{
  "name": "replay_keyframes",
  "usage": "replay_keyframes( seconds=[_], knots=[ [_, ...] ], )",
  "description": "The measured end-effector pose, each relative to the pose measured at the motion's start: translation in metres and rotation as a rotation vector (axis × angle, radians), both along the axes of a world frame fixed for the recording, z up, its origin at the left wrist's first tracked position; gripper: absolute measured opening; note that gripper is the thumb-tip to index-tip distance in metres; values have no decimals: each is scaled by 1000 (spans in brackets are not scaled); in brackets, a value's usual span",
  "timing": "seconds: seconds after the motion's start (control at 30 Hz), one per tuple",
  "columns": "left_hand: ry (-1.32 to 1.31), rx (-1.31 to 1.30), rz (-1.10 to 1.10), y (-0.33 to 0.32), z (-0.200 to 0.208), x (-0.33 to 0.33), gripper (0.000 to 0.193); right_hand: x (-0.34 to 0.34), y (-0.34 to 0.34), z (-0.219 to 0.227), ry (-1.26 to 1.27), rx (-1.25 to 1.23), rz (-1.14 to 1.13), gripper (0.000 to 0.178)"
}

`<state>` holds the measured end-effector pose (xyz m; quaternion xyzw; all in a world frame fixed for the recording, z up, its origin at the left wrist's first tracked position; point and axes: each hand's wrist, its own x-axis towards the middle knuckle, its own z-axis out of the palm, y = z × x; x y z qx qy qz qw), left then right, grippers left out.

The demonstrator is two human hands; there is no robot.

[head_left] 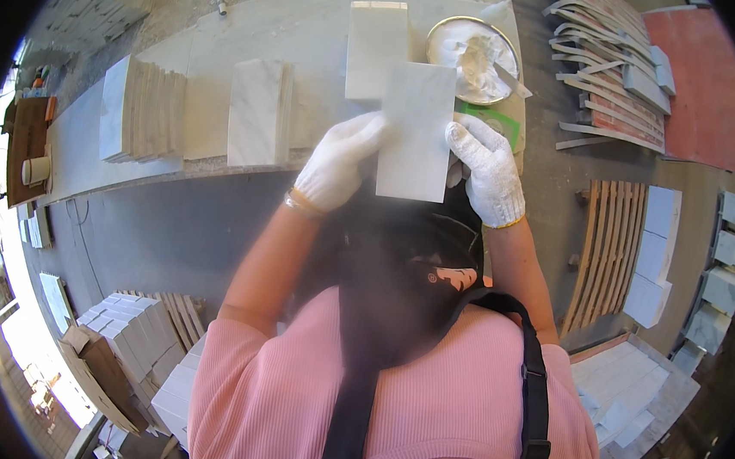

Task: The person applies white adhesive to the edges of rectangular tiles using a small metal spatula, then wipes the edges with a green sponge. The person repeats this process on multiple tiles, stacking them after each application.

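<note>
From the head camera I see my two white-gloved hands holding one white marble tile [416, 130] upright above the bench edge: the left hand [338, 162] grips its left edge with fingers curled together, and the right hand [489, 170] clasps the right edge the same way. On the grey bench [227, 37] I count one flat slab [376, 45], one round bowl of white paste [476, 57], and two stacks of tiles [260, 113] standing on edge.
</note>
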<state>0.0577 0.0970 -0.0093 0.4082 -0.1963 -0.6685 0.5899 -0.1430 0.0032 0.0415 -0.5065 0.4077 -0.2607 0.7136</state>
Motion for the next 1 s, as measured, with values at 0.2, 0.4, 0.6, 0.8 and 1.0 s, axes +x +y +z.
replay_keyframes(
  seconds=[0.2, 0.4, 0.6, 0.8, 1.0],
  knots=[
    [-45, 46, 10, -3, 5, 0, 37, -6, 4, -3, 54, -137, 14, 40],
    [-85, -16, 148, -1, 8, 6, 33, -25, 21, -7, 145, 94, 160, 47],
    [-49, -10, 253, 2, 25, 16, 32, -25, 24, -22, 174, -11, 166, 57],
    [-638, 105, 320, 27, 53, 86, 37, -21, 15, -18, 107, 46, 103, 55],
    [-850, 239, 261, 51, 63, 154, 44, -9, 6, -21, 151, -20, 120, 51]
  ],
)
